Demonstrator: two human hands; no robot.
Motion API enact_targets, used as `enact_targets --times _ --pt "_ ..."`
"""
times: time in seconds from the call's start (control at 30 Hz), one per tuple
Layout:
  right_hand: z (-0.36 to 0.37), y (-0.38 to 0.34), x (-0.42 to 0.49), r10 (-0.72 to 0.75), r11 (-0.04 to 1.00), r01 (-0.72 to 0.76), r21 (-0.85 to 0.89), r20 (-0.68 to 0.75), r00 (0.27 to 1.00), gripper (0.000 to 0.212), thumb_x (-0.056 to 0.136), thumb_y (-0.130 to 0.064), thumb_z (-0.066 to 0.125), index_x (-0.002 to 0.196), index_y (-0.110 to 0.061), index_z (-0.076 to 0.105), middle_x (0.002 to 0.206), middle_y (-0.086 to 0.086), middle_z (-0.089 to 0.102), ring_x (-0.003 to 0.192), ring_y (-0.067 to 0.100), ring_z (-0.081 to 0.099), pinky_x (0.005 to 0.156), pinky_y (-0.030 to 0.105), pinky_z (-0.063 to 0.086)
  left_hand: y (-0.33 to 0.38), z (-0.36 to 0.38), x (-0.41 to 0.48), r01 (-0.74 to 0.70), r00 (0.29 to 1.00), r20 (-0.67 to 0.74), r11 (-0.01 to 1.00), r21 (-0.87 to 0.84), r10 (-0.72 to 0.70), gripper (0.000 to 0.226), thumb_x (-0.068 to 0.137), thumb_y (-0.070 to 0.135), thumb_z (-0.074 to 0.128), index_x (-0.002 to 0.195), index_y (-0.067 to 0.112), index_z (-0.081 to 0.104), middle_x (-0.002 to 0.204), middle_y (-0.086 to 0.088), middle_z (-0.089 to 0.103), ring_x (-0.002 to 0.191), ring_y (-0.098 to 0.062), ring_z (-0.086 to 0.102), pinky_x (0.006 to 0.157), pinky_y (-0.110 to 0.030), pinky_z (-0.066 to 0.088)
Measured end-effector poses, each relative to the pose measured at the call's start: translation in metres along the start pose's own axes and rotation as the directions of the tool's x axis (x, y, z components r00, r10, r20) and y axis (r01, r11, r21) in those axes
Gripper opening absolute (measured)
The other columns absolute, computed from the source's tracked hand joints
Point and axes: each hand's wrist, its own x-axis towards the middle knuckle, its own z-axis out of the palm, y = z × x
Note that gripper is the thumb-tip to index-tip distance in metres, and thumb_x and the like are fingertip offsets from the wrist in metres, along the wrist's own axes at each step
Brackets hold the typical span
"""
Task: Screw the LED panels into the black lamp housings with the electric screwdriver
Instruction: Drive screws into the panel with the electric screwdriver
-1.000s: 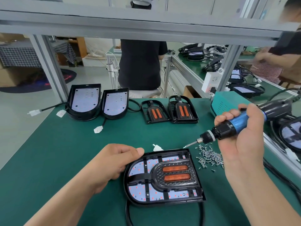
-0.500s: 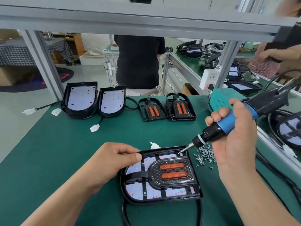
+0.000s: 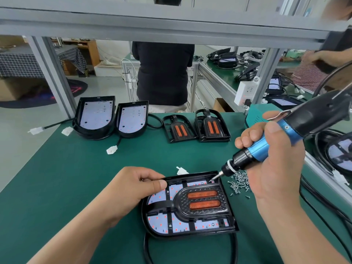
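Green-matted workbench [image 3: 57,187] in an assembly shop, grey metal frame running overhead. Right hand [image 3: 274,164] is gripping a blue-and-black electric screwdriver [image 3: 285,136], fingers wrapping round the blue barrel, tool tilting down to the left. Its bit tip is touching the far right corner of a black D-shaped plastic lamp housing [image 3: 190,234], which is lying flat on the mat near the front edge. Left hand [image 3: 133,187] is holding the housing's far left rim, fingers curling over the edge, thumb pressing on top. Inside the housing a white LED panel [image 3: 177,225] with small red dots is sitting under a black inner frame with two orange strips [image 3: 181,199]. A black cable [image 3: 236,248] is looping out from the housing's near side. A loose pile of small silver screws [image 3: 239,181] is lying on the mat just beside the housing's right edge, partly under the right hand. Farther back, two more black housings with bare white panels [image 3: 95,117] are sitting side by side, and two black frames with orange strips [image 3: 212,125] are lying to their right. A person in a black top [image 3: 163,73] is facing away beyond the bench.
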Motion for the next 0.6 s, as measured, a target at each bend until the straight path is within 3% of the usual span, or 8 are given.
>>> enact_targets --times 0.07,0.13,0.2,0.3,0.43,0.6 --pt "0.001 0.000 -0.001 -0.004 1.000 0.004 -0.001 0.029 1.000 0.014 0.092 -0.018 0.063 0.106 -0.020 0.060 0.073 0.002 0.052 0.065 0.022 0.050 0.067 0.036 0.050 0.000 0.000 0.000 -0.009 1.000 0.014 1.000 -0.004 0.009 0.016 0.085 0.034 0.086 0.099 0.027 0.085 0.096 -0.022 0.076 0.071 -0.013 0.066 0.064 -0.018 0.049" --pt "0.001 -0.001 -0.001 -0.009 1.000 0.009 0.005 0.082 0.997 0.013 0.094 -0.018 0.062 0.107 -0.021 0.061 0.073 0.002 0.052 0.065 0.021 0.051 0.067 0.036 0.050 -0.001 -0.001 0.000 -0.022 1.000 0.008 1.000 0.016 0.022 0.027 0.078 0.045 0.083 0.099 0.028 0.084 0.086 -0.020 0.073 0.074 -0.017 0.062 0.075 -0.032 0.049" --pt "0.002 -0.001 -0.002 -0.008 1.000 0.006 0.012 0.152 0.988 0.013 0.095 -0.018 0.061 0.107 -0.022 0.063 0.073 0.001 0.054 0.064 0.021 0.052 0.066 0.035 0.050 -0.002 0.000 0.000 -0.055 0.998 -0.021 0.995 0.085 0.057 0.022 0.079 0.048 0.080 0.095 0.032 0.083 0.068 -0.005 0.054 0.066 -0.014 0.049 0.068 -0.028 0.040" --pt "0.006 0.000 -0.005 0.018 1.000 -0.021 0.008 0.253 0.967 0.016 0.093 -0.018 0.062 0.109 -0.022 0.063 0.072 0.000 0.056 0.063 0.022 0.052 0.065 0.036 0.049 -0.003 0.008 0.000 -0.097 0.990 -0.080 0.980 0.172 0.112 0.005 0.089 0.035 0.082 0.087 0.036 0.079 0.057 0.011 0.039 0.056 -0.009 0.035 0.053 -0.018 0.031" --pt "0.017 0.006 -0.012 0.034 0.997 -0.013 -0.072 0.303 0.952 0.014 0.089 -0.016 0.062 0.101 -0.024 0.066 0.070 0.003 0.057 0.060 0.027 0.053 0.067 0.042 0.049 -0.004 0.017 -0.001 -0.146 0.980 -0.092 0.953 0.267 0.176 0.013 0.093 0.030 0.079 0.085 0.038 0.074 0.050 0.014 0.046 0.049 -0.005 0.036 0.049 -0.014 0.032" --pt "0.015 0.005 -0.011 0.011 1.000 -0.009 -0.010 0.222 0.975 0.017 0.090 -0.015 0.061 0.106 -0.018 0.062 0.070 0.003 0.056 0.061 0.024 0.052 0.066 0.038 0.051 -0.005 0.014 0.000 -0.146 0.981 -0.097 0.966 0.212 0.169 0.013 0.093 0.028 0.079 0.084 0.036 0.075 0.048 0.016 0.048 0.046 -0.003 0.037 0.049 -0.011 0.032"
